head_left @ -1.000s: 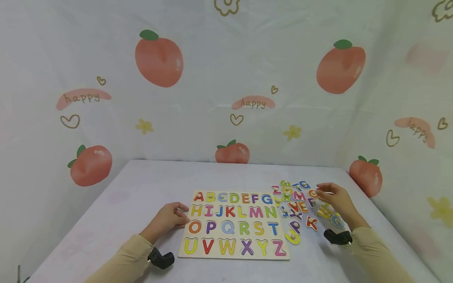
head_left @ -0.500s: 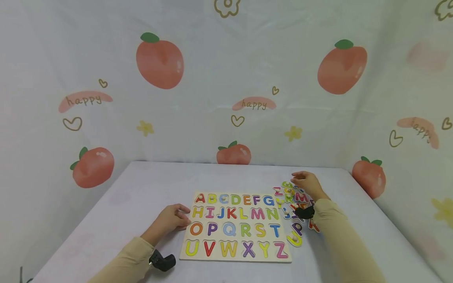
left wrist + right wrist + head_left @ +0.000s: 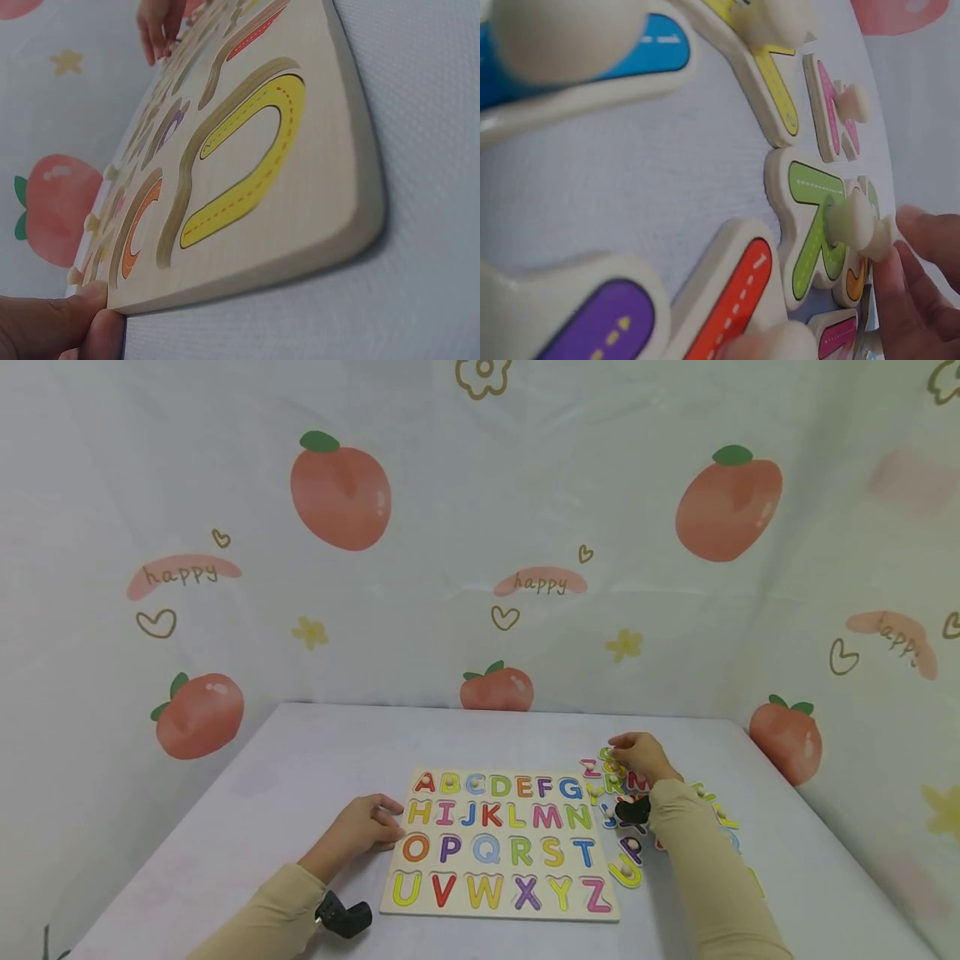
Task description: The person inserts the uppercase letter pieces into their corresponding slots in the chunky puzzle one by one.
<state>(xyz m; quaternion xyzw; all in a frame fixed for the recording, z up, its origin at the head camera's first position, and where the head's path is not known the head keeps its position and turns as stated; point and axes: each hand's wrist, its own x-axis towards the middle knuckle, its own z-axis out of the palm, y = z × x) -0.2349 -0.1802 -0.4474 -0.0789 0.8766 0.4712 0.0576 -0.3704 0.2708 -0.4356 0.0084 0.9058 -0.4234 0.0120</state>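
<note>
A wooden alphabet puzzle board (image 3: pixel 450 910) lies on the table with printed letter recesses; A, B and C pieces with knobs sit in its top row. My left hand (image 3: pixel 367 823) holds the board's left edge; in the left wrist view the thumb (image 3: pixel 94 292) is on the rim with a finger below. My right hand (image 3: pixel 643 755) is over the loose letter pieces at the board's upper right. Its fingertips pinch at a green letter piece (image 3: pixel 605 754). In the right wrist view the fingers (image 3: pixel 926 240) meet just behind the green R piece (image 3: pixel 802 225), largely hiding the pinched knob.
Around the right hand lie a pink Z piece (image 3: pixel 590 768), a yellow U piece (image 3: pixel 626 875) and a purple P piece (image 3: pixel 630 850). The right forearm (image 3: pixel 697 852) covers several others. A patterned cloth wall (image 3: pixel 405 610) stands behind the table.
My right hand has moved left from the right side of the loose pieces, then lowered to the green letter piece. My left hand has stayed at the board's edge.
</note>
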